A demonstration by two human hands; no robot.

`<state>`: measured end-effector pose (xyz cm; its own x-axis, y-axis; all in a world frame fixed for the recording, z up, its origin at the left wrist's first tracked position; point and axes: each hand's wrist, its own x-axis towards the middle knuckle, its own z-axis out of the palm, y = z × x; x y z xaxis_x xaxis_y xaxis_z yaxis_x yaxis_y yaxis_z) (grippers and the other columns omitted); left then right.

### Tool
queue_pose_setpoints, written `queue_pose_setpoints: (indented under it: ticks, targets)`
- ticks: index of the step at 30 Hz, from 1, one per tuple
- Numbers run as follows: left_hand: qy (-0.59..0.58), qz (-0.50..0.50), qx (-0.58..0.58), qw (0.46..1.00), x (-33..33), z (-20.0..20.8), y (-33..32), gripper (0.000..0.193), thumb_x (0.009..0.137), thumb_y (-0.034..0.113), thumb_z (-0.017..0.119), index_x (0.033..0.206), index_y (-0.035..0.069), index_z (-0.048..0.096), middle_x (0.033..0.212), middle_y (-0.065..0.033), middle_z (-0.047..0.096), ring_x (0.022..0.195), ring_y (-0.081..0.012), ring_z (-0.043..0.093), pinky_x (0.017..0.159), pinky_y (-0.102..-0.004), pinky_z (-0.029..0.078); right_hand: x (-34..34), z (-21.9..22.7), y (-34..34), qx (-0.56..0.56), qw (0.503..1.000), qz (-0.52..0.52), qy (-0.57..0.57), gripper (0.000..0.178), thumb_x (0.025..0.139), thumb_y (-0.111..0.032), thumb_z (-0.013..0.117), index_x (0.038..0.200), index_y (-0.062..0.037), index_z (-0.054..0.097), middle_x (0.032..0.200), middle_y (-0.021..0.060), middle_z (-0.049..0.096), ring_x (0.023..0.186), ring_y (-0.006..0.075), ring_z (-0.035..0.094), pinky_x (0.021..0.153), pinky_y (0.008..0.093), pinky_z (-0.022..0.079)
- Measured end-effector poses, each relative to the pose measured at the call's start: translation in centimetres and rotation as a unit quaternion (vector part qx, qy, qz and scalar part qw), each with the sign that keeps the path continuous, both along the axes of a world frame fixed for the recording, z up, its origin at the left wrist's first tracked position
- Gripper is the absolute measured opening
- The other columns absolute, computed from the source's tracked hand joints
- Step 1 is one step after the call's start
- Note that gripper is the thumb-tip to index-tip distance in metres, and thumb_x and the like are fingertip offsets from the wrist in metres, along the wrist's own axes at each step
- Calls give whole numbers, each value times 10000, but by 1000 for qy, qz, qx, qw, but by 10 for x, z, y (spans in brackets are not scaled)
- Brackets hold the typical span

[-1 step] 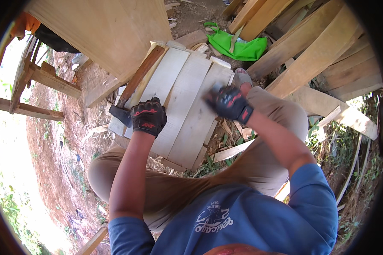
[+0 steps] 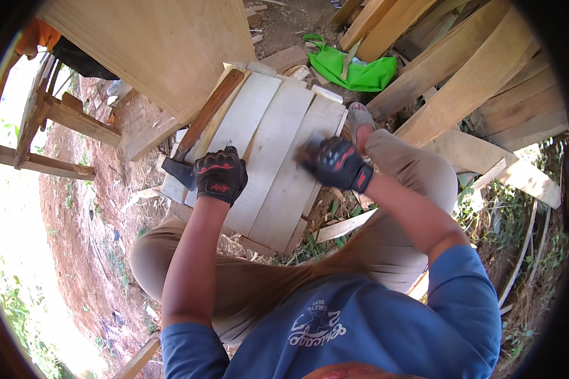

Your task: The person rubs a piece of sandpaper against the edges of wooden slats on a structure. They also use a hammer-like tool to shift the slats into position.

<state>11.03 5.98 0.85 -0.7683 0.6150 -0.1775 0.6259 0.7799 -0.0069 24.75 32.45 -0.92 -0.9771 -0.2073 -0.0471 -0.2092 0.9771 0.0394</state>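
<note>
Right hand (image 2: pixel 337 165) gripping one object (image 2: pixel 310 150), left hand (image 2: pixel 221 175) beside one tool (image 2: pixel 211 112)

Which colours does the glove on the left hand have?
The left glove is mostly black with red markings, best seen in the head view.

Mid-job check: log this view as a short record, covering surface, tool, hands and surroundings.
Surface: pale boards, side by side
Tool: brown handle, dark head, along the boards' left side
Left hand: gloved, beside the tool's head; grip unclear
Right hand: gloved, partly blurred, at the boards' right; anything held unclear
Surroundings: green bag beyond; planks upper right
</note>
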Motion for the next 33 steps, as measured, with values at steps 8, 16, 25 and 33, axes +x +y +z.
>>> queue_pose_setpoints:
  ticks: [8, 16, 25, 33]
  targets:
    - [36, -3, 12, 999, 0, -12, 4, 300, 965, 374, 650, 1006, 88, 733, 924, -145, 787, 908, -336, 775, 814, -486, 597, -21, -21, 64, 45, 993, -74, 86, 323, 1063, -361, 497, 1029, -134, 725, 840, 123, 743, 727, 344, 714, 616, 505, 547]
    - [18, -1, 15, 1000, -1, -1, 6, 250, 957, 311, 622, 1009, 93, 734, 952, -150, 791, 930, -332, 775, 824, -489, 584, -36, -5, 41, -89, 992, -58, 73, 441, 1059, -423, 522, 815, -118, 726, 687, 159, 703, 584, 354, 668, 567, 514, 511]
    - [16, 1, 8, 1000, -11, -4, 4, 230, 943, 251, 592, 1024, 95, 740, 982, -154, 790, 952, -320, 772, 814, -476, 571, -47, -27, 4, -17, 986, 155, 64, 164, 975, -273, 574, 941, -146, 672, 708, 101, 668, 669, 282, 696, 630, 449, 552]
    - [-20, -20, 58, 998, -10, -1, 0, 304, 990, 362, 614, 1041, 77, 706, 978, -161, 774, 953, -358, 749, 859, -513, 568, -78, 23, 46, 87, 988, -47, 116, 298, 1041, -280, 539, 1224, -83, 666, 892, 140, 725, 736, 341, 715, 637, 517, 553]
